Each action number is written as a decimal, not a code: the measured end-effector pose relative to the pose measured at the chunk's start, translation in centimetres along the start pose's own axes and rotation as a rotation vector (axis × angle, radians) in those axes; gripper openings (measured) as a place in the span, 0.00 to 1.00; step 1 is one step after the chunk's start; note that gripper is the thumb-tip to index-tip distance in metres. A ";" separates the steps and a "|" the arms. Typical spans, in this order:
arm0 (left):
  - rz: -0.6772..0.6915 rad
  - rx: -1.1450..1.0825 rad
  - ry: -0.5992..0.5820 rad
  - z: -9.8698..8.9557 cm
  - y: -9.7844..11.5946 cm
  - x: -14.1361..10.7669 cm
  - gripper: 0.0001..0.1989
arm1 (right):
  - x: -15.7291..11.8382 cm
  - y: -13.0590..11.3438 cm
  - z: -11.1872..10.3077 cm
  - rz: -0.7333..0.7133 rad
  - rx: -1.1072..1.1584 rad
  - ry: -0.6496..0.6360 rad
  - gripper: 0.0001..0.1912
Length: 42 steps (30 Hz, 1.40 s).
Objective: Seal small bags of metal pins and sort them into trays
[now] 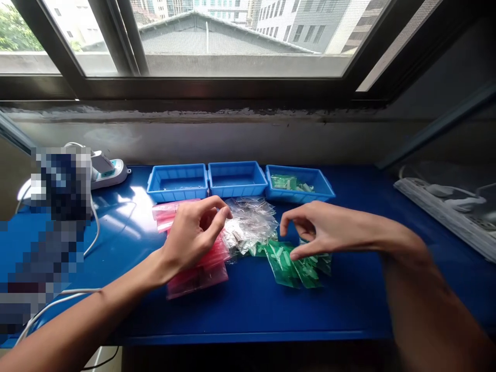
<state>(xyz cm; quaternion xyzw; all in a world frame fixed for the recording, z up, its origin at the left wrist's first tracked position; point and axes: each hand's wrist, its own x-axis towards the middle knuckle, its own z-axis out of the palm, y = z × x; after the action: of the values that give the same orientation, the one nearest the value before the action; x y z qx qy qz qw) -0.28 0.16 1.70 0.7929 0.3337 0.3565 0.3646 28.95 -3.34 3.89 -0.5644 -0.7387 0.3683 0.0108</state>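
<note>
My left hand (194, 230) hovers over the pink plastic bags (207, 281), its thumb and index fingertips meeting near the clear bags. Whether anything sits in that pinch is hidden. The clear plastic bags (250, 219) lie in a shiny heap between my hands. To the right, my right hand (315, 227) is over the green plastic bags (284, 263), with thumb and index finger wide apart and nothing between them. The green bags are fanned out on the blue table (248, 315); light-coloured strips show on them.
Behind the heaps stand a left blue bin (178, 195), a middle blue bin (238, 192) and a right blue bin (302, 196) holding green bags. Power strips lie at left (110, 178) and right (445, 212). White cables (95, 227) trail along the left side, near a pixelated area.
</note>
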 end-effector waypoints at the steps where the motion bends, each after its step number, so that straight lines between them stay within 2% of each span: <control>1: 0.000 -0.001 -0.002 0.0 0.0 0.0 0.15 | 0.1 -0.3 0.3 0.002 -0.028 -0.004 0.24; 4: 0.002 0.007 -0.004 0.0 -0.1 0.0 0.15 | 0.7 -0.5 1.0 0.004 -0.079 0.016 0.23; 7: 0.004 0.016 -0.009 0.0 -0.2 0.0 0.15 | 1.0 -0.3 1.3 0.015 -0.078 -0.023 0.21; 11: -0.002 0.029 -0.020 0.1 -0.1 0.0 0.15 | 1.0 -0.2 1.0 0.022 -0.004 -0.095 0.19; 15: 0.002 0.044 -0.024 0.1 -0.1 0.0 0.15 | 0.4 -0.5 0.2 -0.046 0.074 -0.082 0.19; 17: -0.006 0.048 -0.029 0.1 -0.1 0.0 0.15 | 0.2 -0.8 -0.2 -0.082 0.108 -0.032 0.23; 20: -0.026 0.049 -0.052 0.1 -0.1 0.0 0.15 | 0.5 -1.2 0.0 -0.127 0.202 0.114 0.23; 25: -0.077 -0.017 -0.131 0.1 0.1 0.1 0.11 | 2.6 -2.6 2.7 -0.223 0.571 0.425 0.21; 28: -0.098 -0.025 -0.128 0.2 0.1 0.2 0.10 | 3.6 -3.7 4.5 -0.276 0.722 0.458 0.20; 32: -0.099 -0.017 -0.073 0.1 -0.2 0.3 0.11 | 4.1 -4.1 5.4 -0.312 0.873 0.412 0.16; 35: -0.122 -0.060 -0.045 0.0 -0.2 0.4 0.11 | 4.2 -3.9 5.4 -0.317 0.875 0.488 0.14; 40: -0.150 -0.068 -0.062 0.0 -0.1 0.4 0.10 | 4.3 -3.8 5.6 -0.350 0.708 0.703 0.13; 42: -0.163 -0.077 -0.072 0.0 -0.1 0.4 0.10 | 4.3 -3.9 5.7 -0.379 0.675 0.745 0.13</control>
<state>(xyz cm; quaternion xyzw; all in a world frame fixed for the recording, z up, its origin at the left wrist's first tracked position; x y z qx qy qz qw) -0.10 0.54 1.74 0.7608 0.3699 0.3094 0.4343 21.71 -3.12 0.20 -0.4789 -0.6142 0.3516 0.5194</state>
